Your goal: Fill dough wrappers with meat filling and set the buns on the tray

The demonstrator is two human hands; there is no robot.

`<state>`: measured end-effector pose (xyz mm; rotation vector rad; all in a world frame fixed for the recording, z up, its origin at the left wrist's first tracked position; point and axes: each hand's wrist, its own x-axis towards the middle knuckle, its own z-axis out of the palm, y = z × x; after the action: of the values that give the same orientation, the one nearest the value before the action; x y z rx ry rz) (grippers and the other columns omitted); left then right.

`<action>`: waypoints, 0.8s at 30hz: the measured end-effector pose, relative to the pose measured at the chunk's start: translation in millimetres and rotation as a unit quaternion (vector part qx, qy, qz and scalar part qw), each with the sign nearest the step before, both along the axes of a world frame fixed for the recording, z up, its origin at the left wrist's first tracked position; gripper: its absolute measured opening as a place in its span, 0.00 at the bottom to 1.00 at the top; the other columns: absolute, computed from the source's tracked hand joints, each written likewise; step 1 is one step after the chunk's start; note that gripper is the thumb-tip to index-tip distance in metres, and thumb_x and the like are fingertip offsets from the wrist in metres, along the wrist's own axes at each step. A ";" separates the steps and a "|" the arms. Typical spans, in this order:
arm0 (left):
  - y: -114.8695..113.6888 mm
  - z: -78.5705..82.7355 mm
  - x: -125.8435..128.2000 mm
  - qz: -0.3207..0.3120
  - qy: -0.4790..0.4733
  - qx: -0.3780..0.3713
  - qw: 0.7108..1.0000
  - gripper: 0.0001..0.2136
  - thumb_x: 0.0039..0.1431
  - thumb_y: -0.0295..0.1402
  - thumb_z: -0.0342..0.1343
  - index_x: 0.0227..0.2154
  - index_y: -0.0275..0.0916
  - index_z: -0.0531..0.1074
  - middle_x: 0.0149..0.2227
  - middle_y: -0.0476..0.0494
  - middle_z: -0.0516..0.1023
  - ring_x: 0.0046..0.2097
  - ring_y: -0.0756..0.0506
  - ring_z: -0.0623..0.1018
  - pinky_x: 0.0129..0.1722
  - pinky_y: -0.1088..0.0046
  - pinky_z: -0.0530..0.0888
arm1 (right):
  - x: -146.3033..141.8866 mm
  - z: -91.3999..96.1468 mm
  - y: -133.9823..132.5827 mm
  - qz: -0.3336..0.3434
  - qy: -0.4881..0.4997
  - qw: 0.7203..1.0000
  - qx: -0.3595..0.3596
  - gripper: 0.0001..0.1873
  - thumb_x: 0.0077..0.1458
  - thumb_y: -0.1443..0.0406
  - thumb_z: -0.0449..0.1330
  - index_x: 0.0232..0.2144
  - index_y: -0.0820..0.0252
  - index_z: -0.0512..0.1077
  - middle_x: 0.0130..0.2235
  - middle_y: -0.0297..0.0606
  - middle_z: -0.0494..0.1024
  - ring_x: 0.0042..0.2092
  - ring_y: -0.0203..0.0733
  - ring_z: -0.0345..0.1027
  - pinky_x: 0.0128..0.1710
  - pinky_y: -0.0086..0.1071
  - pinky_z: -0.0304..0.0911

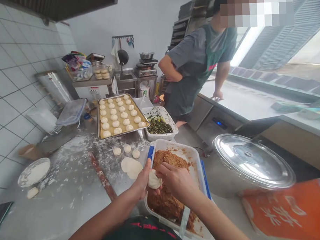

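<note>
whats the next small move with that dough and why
Probably pinch the dough closed: the left hand cups it, the right hand is at its edge above the filling, and smooth round buns sit on the tray.

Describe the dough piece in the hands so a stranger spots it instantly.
On the floured steel counter sits a plastic box of brown filling. Above it, the left hand and right hand pinch a white dough piece between them. It alone is held in the air, unlike the round buns on the tray and the dough balls on the counter.
</note>
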<state>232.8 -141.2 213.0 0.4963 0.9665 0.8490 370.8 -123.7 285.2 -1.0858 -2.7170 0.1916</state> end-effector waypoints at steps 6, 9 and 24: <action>5.0 -7.5 -5.8 -0.039 -0.039 -0.026 0.998 0.35 0.44 0.64 0.32 0.29 0.36 0.68 0.17 0.44 0.70 0.15 0.49 0.68 0.12 0.76 0.54 | -5.3 1.0 2.8 0.019 -0.030 0.999 0.005 0.06 0.45 0.75 0.53 0.26 0.60 0.64 0.28 0.32 0.69 0.26 0.32 0.61 0.23 0.29 0.44; 3.2 -3.6 -6.3 -0.038 -0.057 -0.008 0.998 0.33 0.45 0.63 0.35 0.29 0.36 0.69 0.18 0.44 0.71 0.15 0.50 0.67 0.12 0.76 0.54 | -4.8 0.3 2.0 0.003 -0.003 1.000 0.028 0.07 0.48 0.74 0.51 0.26 0.60 0.64 0.26 0.32 0.69 0.26 0.32 0.61 0.24 0.29 0.45; -3.3 5.6 -11.7 -0.065 -0.066 -0.049 0.994 0.32 0.45 0.63 0.34 0.24 0.36 0.67 0.19 0.43 0.72 0.15 0.51 0.68 0.12 0.77 0.55 | -5.6 2.0 -2.9 0.001 -0.007 1.000 0.015 0.06 0.53 0.70 0.50 0.27 0.59 0.66 0.26 0.31 0.69 0.27 0.31 0.62 0.23 0.29 0.44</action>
<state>221.1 -144.5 218.6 0.4096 0.8415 0.7040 365.1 -126.6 287.2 -1.0800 -2.7238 0.1448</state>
